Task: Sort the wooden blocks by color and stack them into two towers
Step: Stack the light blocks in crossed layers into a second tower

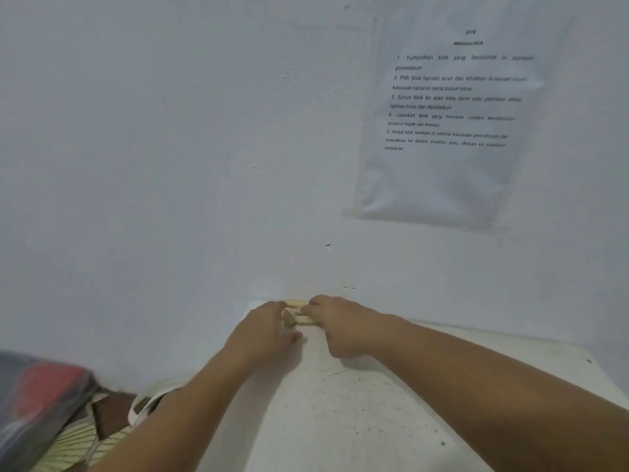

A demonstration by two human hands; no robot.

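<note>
In the head view, low and centre of the frame, a small pile of pale blocks (299,314) is lying at the far edge of the white table (374,410), against the wall (170,165). The left hand (269,327) is curling its fingers round the near left block end. The right hand (337,321) is bending its fingers over the right ends (pinching or just pressing, I cannot tell). A printed sheet (442,131) is hanging at the upper right, and a bag (41,403) is lying at the lower left.
</note>
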